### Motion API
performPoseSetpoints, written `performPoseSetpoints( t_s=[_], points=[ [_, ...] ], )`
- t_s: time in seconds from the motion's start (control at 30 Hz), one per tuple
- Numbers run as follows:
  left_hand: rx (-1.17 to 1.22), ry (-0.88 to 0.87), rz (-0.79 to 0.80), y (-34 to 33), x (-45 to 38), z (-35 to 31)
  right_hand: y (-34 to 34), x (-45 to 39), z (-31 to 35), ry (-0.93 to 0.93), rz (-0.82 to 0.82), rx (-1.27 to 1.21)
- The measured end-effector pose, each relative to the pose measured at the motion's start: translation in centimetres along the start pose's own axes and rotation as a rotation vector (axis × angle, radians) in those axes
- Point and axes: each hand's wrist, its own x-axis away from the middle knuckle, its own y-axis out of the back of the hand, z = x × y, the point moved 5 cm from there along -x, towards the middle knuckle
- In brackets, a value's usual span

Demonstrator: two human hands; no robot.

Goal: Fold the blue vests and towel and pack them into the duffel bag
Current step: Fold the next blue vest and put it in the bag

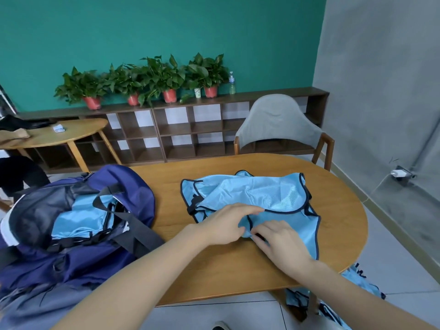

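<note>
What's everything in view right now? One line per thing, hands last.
vest on table: one, light blue with dark trim, mid-table, partly folded
duffel bag: one, navy, table's left end, open, blue fabric inside
vests off the table edge: count unclear, light blue, hanging low at right
table: one, wooden, oval
chair: one, grey with wood frame, behind table
side table: one, wooden, far left
shelf unit: one, dark brown, along green wall
potted plants: four, red pots, on shelf
bottle: one, clear, beside plants
left hand: on vest's near edge
right hand: grip pinching vest's near edge
</note>
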Motion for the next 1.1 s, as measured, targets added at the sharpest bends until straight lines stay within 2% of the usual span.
performPoseSetpoints(
  t_s=[0.07,0.17,0.23,0.37,0.53,0.7,0.87,1.0,1.1],
  points=[
    [0.044,-0.008,0.068,-0.2,-0.4,-1.0,0.6,0.5,-0.1,0.032,-0.057,-0.095],
    [0.064,-0.025,0.122,-0.4,-0.7,-2.4,1.9,1.0,-0.4,-0.164,-0.081,-0.367],
    [0.061,-0.043,0.113,0.0,-0.8,-3.1,2.4,1.1,-0.4,-0.287,-0.054,-0.485],
    [0.068,-0.026,0.036,1.1,-0.8,-3.2,3.3,0.9,-1.0,-0.374,-0.015,-0.543],
    [0.073,0.032,-0.001,2.5,0.2,-2.3,4.4,0.8,-1.9,-0.299,-0.028,-0.444],
    [-0.325,-0.023,-0.008,3.2,2.3,-1.1,5.6,0.8,-2.0,-0.219,-0.022,-0.363],
    [-0.330,-0.035,-0.145,4.6,5.9,0.2,5.0,1.9,-2.4,-0.176,0.082,-0.224],
    [-0.562,-0.059,-0.231,5.3,9.2,1.5,5.7,3.2,-3.8,-0.236,0.054,-0.127],
    [-0.706,-0.085,-0.261,5.2,10.8,2.3,6.3,3.7,-4.3,-0.174,0.023,-0.049]
  ],
)
